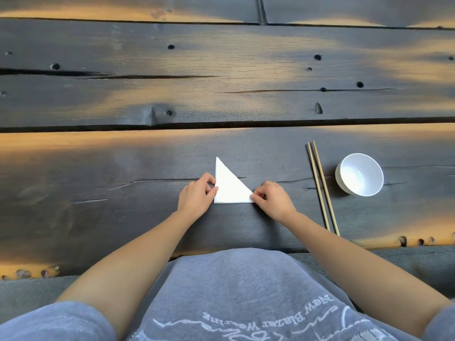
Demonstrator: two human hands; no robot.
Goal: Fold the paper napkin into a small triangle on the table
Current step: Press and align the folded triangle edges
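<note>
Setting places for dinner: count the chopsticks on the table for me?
2 chopsticks, side by side between the napkin and the white bowl. None seem hidden.

Dark plank table (123,168) with napkin (227,185), chopsticks (322,188), bowl (359,174)

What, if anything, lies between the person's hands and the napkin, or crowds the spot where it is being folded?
Nothing visible does. The left hand pinches the napkin at its left edge and the right hand at its right corner. The chopsticks and the white bowl lie off to the right, apart from it on the table.
</note>
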